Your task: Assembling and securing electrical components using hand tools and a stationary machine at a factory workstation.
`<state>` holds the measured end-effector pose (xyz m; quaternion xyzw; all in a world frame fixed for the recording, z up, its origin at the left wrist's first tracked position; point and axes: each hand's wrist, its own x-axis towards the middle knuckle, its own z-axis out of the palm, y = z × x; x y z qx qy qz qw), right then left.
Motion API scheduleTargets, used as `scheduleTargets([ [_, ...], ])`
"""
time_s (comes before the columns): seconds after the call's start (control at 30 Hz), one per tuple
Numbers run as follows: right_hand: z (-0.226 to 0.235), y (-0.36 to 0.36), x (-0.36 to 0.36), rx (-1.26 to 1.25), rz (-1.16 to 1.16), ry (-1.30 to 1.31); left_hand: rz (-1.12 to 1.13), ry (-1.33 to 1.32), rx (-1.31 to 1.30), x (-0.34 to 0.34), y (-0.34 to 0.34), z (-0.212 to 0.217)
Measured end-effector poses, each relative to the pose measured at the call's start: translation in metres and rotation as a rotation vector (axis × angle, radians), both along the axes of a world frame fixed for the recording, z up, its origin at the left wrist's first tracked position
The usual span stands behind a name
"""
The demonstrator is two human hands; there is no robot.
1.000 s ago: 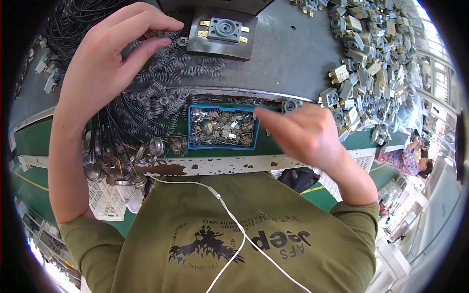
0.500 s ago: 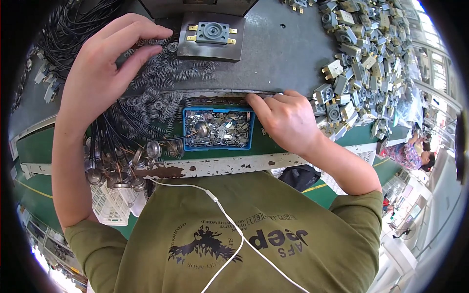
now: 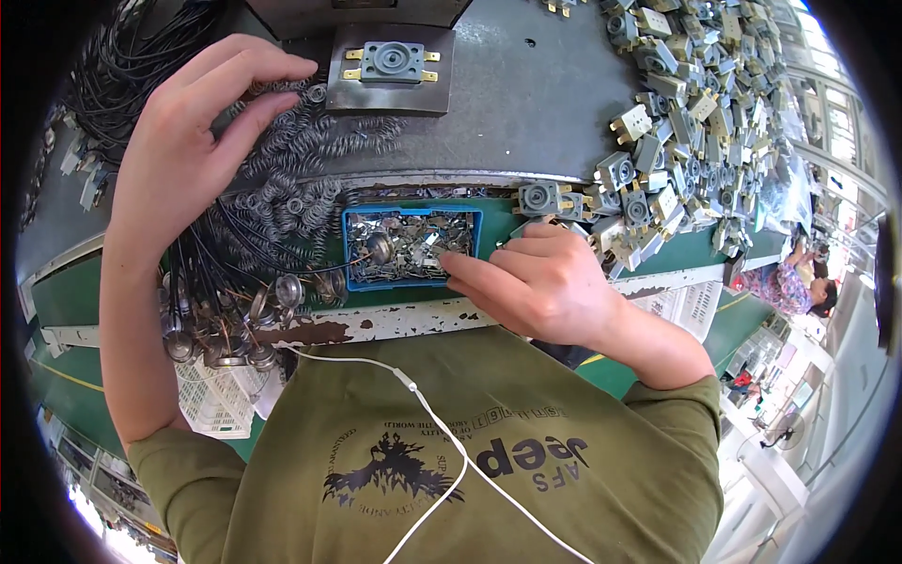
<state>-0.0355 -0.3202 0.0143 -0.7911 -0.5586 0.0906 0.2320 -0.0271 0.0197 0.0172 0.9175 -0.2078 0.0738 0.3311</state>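
A small blue rectangular tray [image 3: 412,214] sits at the near edge of the counter [image 3: 526,113], set against the green strip with chipped white paint that runs along the front. It is filled with a loose heap of small shiny metal pieces [image 3: 404,246], flat and bent, too jumbled to tell one from another. The right hand [image 3: 545,282] lies at the tray's right end, its fingers [image 3: 462,268] drawn together with the tips reaching over the blue rim into the metal pieces; whether they pinch one of them cannot be told. The left hand [image 3: 188,150] is farther away and to the left, over a spread of grey coiled springs [image 3: 291,179] that lie loose on the counter; its fingers are slightly curled and close together, tips touching the far side of the coils, and whether they hold a coil cannot be told. Just near of the springs and left of the tray, a bundle of dark wires ending in round metal discs [image 3: 235,320] hangs over the counter's front edge. On the far side, a dark metal plate [image 3: 352,89] carries one grey square part with brass tabs [image 3: 392,62]. To the right of the tray a large pile of the same grey parts [image 3: 686,113] covers the counter, a few of them lying just beside the right hand. A white perforated crate [image 3: 211,404] shows below the counter on the left.
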Motion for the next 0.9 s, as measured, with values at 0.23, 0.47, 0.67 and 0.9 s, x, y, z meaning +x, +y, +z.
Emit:
scheduleTargets([
  [0.23, 0.015, 0.008, 0.018, 0.141, -0.237, 0.133, -0.070, 0.048, -0.066, -0.003, -0.013, 0.023],
  [0.47, -0.028, 0.003, -0.025, -0.104, -0.137, -0.019, -0.056, 0.004, -0.063, -0.001, -0.015, 0.026],
  [0.67, -0.033, -0.004, -0.019, -0.015, -0.169, -0.031, -0.056, 0.026, -0.018, -0.005, -0.005, 0.017],
  [0.9, -0.031, -0.002, -0.017, -0.066, -0.268, -0.067, -0.048, 0.035, 0.009, -0.007, -0.004, 0.011],
])
